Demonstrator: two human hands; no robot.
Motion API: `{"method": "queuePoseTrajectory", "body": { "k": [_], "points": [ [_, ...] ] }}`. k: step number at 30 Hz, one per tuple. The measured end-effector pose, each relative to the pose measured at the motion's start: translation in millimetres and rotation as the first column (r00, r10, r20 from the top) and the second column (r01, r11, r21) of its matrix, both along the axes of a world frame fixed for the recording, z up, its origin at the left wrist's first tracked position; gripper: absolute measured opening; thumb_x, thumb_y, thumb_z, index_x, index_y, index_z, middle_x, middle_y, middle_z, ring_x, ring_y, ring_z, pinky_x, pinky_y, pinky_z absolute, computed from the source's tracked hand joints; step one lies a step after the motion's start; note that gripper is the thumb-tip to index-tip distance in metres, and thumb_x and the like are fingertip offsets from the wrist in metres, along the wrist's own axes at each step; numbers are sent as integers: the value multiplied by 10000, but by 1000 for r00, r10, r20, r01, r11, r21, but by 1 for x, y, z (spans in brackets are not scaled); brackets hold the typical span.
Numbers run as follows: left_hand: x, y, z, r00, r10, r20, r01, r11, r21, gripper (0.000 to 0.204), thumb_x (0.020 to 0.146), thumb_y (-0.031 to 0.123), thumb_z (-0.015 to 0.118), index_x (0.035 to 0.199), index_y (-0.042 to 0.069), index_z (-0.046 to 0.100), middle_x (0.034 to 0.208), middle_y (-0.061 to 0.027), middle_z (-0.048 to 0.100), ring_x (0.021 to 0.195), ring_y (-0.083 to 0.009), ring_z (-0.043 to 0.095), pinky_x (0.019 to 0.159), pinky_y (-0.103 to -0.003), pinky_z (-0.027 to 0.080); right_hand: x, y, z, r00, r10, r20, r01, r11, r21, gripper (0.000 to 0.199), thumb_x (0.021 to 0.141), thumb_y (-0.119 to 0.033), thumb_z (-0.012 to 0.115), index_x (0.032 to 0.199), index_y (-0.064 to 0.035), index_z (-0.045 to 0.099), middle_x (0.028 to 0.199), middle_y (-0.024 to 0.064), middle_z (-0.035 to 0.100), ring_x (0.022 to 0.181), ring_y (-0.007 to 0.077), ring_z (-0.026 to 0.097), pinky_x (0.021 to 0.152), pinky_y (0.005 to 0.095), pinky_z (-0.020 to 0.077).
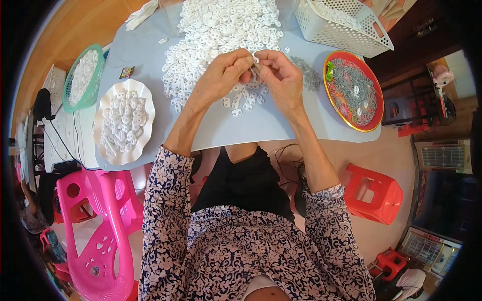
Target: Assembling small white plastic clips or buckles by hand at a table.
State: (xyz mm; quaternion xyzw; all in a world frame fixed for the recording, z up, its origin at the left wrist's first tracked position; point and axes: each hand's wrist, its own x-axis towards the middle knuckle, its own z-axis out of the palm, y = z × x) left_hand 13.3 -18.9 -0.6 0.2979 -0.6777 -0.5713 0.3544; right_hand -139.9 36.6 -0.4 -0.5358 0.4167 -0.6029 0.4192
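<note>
My left hand [226, 73] and my right hand [281, 79] meet over the table, fingertips pinched together. Between them is a small white plastic piece [255, 58], mostly covered by the fingers; which hand bears it more is hard to see. Beyond and beneath the hands spreads a big heap of similar white plastic pieces [226, 27]. To the right, a red round tray [380, 95] with a gold rim holds many small grey parts [351, 83] and a few white pieces. A scalloped white plate [146, 95] at the left carries more white pieces.
Loose grey parts [307, 72] lie beside my right hand. A perforated white basket [346, 37] stands at the far right, a green basket [95, 83] at the left. A small wrapper [126, 72] rests on the grey-blue table [211, 133]. Around it are a pink chair [93, 241] and a red stool [376, 195].
</note>
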Motion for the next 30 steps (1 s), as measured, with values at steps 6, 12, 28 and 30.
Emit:
{"method": "queuePoseTrajectory", "body": {
  "k": [6,12,28,30],
  "points": [
    [-4,2,2,996,89,11,-88,994,-61,256,936,213,451,808,23,565,632,9,482,596,-77,433,541,-242,366,-2,-3,-10,1000,-6,-21,6,1000,-5,288,847,17,582,1132,18,539,871,45,622,735,82,599,672,211,501],
    [-4,5,2,994,102,42,-95,985,-144,251,933,197,435,780,21,526,610,0,471,581,-89,425,532,-249,359,-1,-6,-7,1000,-22,3,22,999,34,287,844,7,593,1127,-1,546,848,31,612,721,71,591,665,211,502],
    [1,-1,1,998,62,25,-58,989,-138,234,897,152,441,723,3,491,600,-9,455,582,-85,432,537,-257,394,0,-3,-6,994,46,-94,-41,998,56,330,820,24,581,1141,3,507,750,-24,565,626,17,494,559,162,405],
    [4,0,1,999,14,36,-9,990,-137,241,899,167,441,723,10,487,598,-4,447,581,-84,432,538,-250,389,0,-3,-7,996,53,-73,-49,997,57,326,821,19,585,1137,3,507,751,-22,569,630,17,497,563,163,407]
  ]
}}
